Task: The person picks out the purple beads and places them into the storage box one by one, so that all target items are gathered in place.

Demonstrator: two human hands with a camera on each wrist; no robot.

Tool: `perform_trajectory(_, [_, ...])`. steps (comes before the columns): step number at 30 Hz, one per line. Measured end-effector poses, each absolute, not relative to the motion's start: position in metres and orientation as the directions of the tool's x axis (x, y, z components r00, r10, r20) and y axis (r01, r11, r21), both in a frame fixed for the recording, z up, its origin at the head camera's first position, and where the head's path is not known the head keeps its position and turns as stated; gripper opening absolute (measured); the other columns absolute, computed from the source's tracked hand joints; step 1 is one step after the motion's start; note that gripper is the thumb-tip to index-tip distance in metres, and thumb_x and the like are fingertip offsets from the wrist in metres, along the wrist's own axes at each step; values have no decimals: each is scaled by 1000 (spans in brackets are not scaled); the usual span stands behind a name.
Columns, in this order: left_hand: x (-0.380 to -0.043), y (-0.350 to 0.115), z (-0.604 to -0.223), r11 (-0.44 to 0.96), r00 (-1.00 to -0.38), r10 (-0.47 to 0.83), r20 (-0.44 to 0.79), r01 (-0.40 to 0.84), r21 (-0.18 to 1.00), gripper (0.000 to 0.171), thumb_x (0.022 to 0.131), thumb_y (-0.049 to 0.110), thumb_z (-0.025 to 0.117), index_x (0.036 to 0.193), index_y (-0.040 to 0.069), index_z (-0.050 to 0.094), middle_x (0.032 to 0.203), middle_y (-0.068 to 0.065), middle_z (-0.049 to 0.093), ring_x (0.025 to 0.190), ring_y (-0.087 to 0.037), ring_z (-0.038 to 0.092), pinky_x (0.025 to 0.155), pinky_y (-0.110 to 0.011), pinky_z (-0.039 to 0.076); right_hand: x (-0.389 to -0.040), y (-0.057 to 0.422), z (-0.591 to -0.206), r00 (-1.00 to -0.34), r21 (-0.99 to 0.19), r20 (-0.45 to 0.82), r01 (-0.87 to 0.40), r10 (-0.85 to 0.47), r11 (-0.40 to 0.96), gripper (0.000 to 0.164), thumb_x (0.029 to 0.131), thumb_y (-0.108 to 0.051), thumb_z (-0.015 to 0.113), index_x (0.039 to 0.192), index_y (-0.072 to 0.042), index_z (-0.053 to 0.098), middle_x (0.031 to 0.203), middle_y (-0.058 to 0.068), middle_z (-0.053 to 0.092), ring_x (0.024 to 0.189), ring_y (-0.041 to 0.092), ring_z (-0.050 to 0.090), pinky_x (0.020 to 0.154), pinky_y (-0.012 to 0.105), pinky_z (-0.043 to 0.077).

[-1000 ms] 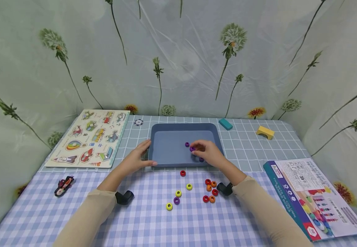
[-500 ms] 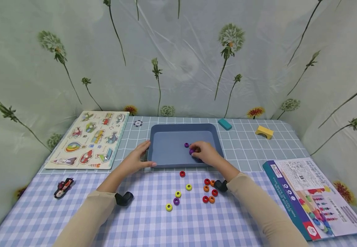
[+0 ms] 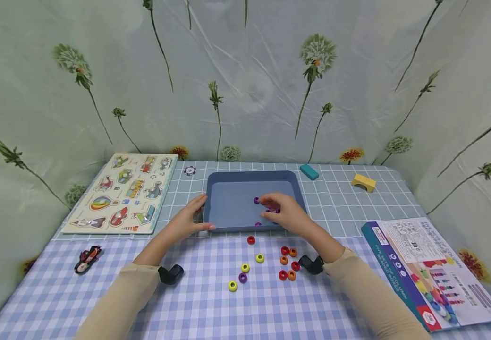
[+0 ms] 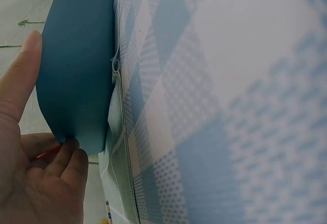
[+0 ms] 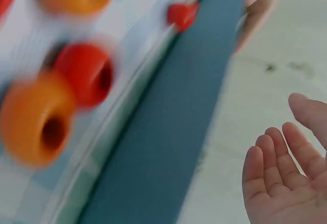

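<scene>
My left hand [image 3: 189, 216] rests against the left end of the blue-grey tray [image 3: 228, 175], fingers at its side and thumb at the near corner. The left wrist view shows the thumb and fingertips touching the tray wall [image 4: 76, 76], spread well apart. Above the tray's right half is my right hand [image 3: 285, 213], thumb and fingers apart. Nothing shows between them in the right wrist view, where the palm [image 5: 286, 188] faces up. Several purple beads lie inside, one purple bead [image 3: 256, 200] left of the fingertips and another purple bead [image 3: 258, 224] by the near wall; fingers partly cover others.
Before the tray lie loose red beads [image 3: 251, 240], yellow beads [image 3: 260, 258], orange beads [image 3: 291, 275] and a purple bead [image 3: 243, 278]. A picture puzzle board [image 3: 122, 193] and toy motorcycle [image 3: 88, 259] are left; a flat box [image 3: 432, 274], yellow block [image 3: 363, 182] and teal block [image 3: 309, 172] right.
My right hand pinched a purple bead, lowered it slightly, and has now let go, its fingers parted. More purple beads show in the tray. My left hand stays at the tray's side.
</scene>
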State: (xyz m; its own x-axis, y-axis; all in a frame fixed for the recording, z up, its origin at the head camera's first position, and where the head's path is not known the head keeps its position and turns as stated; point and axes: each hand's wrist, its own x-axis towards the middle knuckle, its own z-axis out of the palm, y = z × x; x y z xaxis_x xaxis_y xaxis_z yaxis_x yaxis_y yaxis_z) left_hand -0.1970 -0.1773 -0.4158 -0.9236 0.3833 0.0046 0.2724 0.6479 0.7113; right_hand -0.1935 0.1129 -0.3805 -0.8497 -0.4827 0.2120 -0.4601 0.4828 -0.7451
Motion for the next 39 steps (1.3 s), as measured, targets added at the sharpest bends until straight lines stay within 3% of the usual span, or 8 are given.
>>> perform_trajectory(4, [-198, -177, -416, 647, -924, 382, 1, 269, 713, 96, 62, 48, 64, 133, 8, 14, 137, -8, 9, 119, -26, 21, 93, -37, 28, -165, 107, -365, -780, -739, 287, -550, -556, 389, 32, 74, -18, 62, 103, -8, 54, 96, -2, 54, 82, 14, 50, 72, 30, 45])
perform_trajectory(12, [-198, -176, -416, 636, -921, 389, 7, 275, 721, 98, 60, 51, 63, 133, 7, 14, 137, -8, 8, 120, -25, 20, 94, -36, 27, -111, 94, -356, -728, -809, 205, -503, -654, 305, 28, 73, -8, 62, 100, -8, 53, 95, 0, 54, 81, 15, 51, 73, 31, 44])
perform_trajectory(19, [-199, -176, -416, 634, -921, 389, 5, 272, 724, 97, 61, 50, 63, 133, 8, 14, 137, -7, 8, 120, -25, 20, 94, -35, 27, -107, 92, -405, -699, -834, 115, -453, -706, 313, 26, 74, -18, 62, 98, -9, 55, 92, 0, 55, 80, 14, 51, 71, 23, 44])
perform_trajectory(27, [-198, -176, -418, 636, -921, 389, 7, 273, 722, 96, 62, 48, 64, 133, 7, 14, 137, -7, 8, 120, -25, 20, 94, -36, 27, -103, 86, -423, -679, -823, 70, -453, -731, 341, 21, 72, -14, 64, 93, -11, 57, 86, -3, 55, 76, 9, 53, 66, 18, 46])
perform_trajectory(35, [-198, -177, -418, 633, -922, 387, 15, 278, 723, 96, 61, 50, 63, 133, 8, 15, 137, -7, 9, 120, -25, 20, 94, -35, 28, -102, 82, -423, -620, -732, 125, -585, -775, 350, 19, 74, -13, 62, 93, -15, 59, 89, -9, 53, 76, 1, 49, 66, 12, 43])
perform_trajectory(39, [-198, -178, -419, 632, -921, 389, 13, 277, 724, 96, 61, 51, 62, 133, 8, 14, 137, -7, 9, 120, -25, 21, 94, -35, 28, -103, 81, -424, -581, -668, 130, -650, -804, 362, 19, 76, -14, 60, 94, -18, 59, 91, -12, 53, 82, -1, 47, 73, 13, 41])
